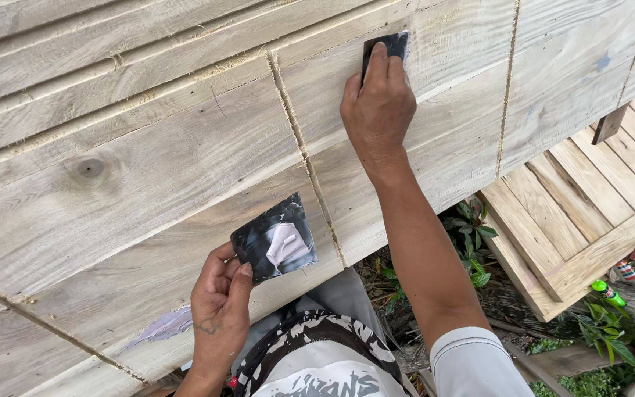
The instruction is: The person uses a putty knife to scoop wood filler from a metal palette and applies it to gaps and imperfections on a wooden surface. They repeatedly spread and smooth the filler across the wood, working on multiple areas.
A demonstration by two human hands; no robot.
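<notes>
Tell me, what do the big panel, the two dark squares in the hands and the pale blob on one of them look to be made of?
The panel is bare, unpainted wood: grain, a knot, rough joints. The dark square in the left hand and the dark piece under the right hand look like thin, flexible plastic or rubber sheet, though that is uncertain. The pale blob looks like soft filler paste.

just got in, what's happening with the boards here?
A person is working pale filler onto a wooden panel. The right hand presses a small dark scraper against a groove high on the boards. The left hand holds a dark square sheet carrying a blob of filler. A filler smear sits low on the panel.
</notes>
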